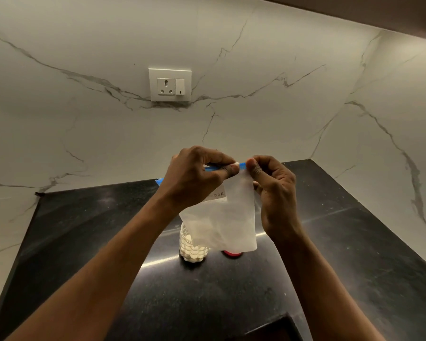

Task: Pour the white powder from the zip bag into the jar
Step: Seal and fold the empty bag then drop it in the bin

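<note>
Head view, the only 1 supplied: your left hand (194, 178) and right hand (273, 193) are both pinched shut on the blue zip strip (241, 165) along the top edge of the zip bag (231, 217), thumb against forefinger on each side, the 2 pinch points close together near the strip's right end. The bag hangs in the air above the black counter (354, 242), directly over the jar (191, 249), which stands upright and shows white powder inside through its dimpled clear wall. A red lid (232, 253) lies on the counter just beside the jar, partly hidden by the bag. The film looks thin, limp and crumpled, with little weight in it; judge it light, soft and liable to fold or slip, so hold it by the stiffer zip strip and support a lower corner when tipping. Whether the zip is open or sealed cannot be told. The jar appears light plastic and could tip if knocked. Writing: a white label (218, 194) on the bag shows the letters "DER"; the rest is hidden behind your left hand. No brand is legible.
</note>
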A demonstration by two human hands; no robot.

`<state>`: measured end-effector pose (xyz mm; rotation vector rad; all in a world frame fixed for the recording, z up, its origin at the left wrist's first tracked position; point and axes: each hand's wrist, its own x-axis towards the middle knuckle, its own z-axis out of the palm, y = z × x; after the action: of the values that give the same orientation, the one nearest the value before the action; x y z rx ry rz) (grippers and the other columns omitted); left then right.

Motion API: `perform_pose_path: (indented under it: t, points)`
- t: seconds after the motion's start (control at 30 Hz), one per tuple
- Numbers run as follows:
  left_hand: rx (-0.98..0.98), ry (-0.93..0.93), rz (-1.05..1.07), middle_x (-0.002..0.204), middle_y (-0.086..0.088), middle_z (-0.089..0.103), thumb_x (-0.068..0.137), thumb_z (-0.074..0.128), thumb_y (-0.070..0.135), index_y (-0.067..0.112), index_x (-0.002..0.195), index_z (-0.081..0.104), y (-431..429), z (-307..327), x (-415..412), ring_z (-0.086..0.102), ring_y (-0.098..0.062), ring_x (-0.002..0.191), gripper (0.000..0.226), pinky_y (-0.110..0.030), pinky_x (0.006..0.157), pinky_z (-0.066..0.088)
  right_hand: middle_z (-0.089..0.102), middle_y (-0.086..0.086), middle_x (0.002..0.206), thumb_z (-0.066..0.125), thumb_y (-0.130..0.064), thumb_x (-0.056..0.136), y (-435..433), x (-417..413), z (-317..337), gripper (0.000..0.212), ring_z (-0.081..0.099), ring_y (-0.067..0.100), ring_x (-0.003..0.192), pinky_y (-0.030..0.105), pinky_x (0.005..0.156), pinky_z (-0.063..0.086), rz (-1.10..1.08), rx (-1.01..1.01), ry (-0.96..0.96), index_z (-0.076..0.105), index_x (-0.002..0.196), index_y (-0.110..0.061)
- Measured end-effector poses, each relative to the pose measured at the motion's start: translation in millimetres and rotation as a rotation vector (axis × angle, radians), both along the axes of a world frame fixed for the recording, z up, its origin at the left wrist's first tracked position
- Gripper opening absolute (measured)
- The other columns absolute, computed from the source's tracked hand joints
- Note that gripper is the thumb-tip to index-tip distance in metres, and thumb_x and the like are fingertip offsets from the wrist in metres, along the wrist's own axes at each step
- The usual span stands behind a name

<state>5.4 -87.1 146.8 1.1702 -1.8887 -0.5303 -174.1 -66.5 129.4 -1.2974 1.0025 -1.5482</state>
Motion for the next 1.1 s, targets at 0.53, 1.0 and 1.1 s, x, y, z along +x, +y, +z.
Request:
perform_pose_path:
  t: [0.53, 1.0, 1.1]
  points:
    - [0.200, 0.079, 0.174, 0.094, 0.013, 0.081, 0.089, 0.077, 0.040, 0.028, 0.103, 0.084, 14.9, -9.6, 45.8, 0.072, -0.001, 0.092, 0.020, -0.013, 0.076, 0.053, 0.067, -0.006, 0.076, 0.059, -0.014, 0.102, -7.4, -24.6, -1.5, 0.016, 0.066, 0.008, 0.070, 0.025, 0.063, 0.057, -0.099, 0.095, -0.171, 0.068, 0.088, -0.013]
    - [0.598, 0.547, -0.125, 0.116, -0.001, 0.078, 0.088, 0.077, 0.017, 0.023, 0.127, 0.063, 34.8, -42.8, 41.0, 0.077, -0.015, 0.104, 0.041, -0.028, 0.079, 0.064, 0.070, 0.007, 0.096, 0.063, -0.028, 0.099, -15.4, -18.9, -5.3, 0.018, 0.066, 0.022, 0.094, 0.041, 0.084, 0.058, 0.045, 0.237, -0.347, 0.069, 0.104, -0.012]
    - [0.603, 0.586, -0.063, 0.110, -0.004, 0.080, 0.092, 0.075, 0.023, 0.015, 0.121, 0.072, 39.3, -60.3, 31.8, 0.078, -0.022, 0.101, 0.031, -0.038, 0.083, 0.065, 0.071, 0.011, 0.121, 0.062, -0.042, 0.097, -11.7, -15.2, -13.9, 0.044, 0.067, 0.030, 0.113, 0.053, 0.094, 0.056, 0.175, 0.220, -0.284, 0.059, 0.130, -0.013]
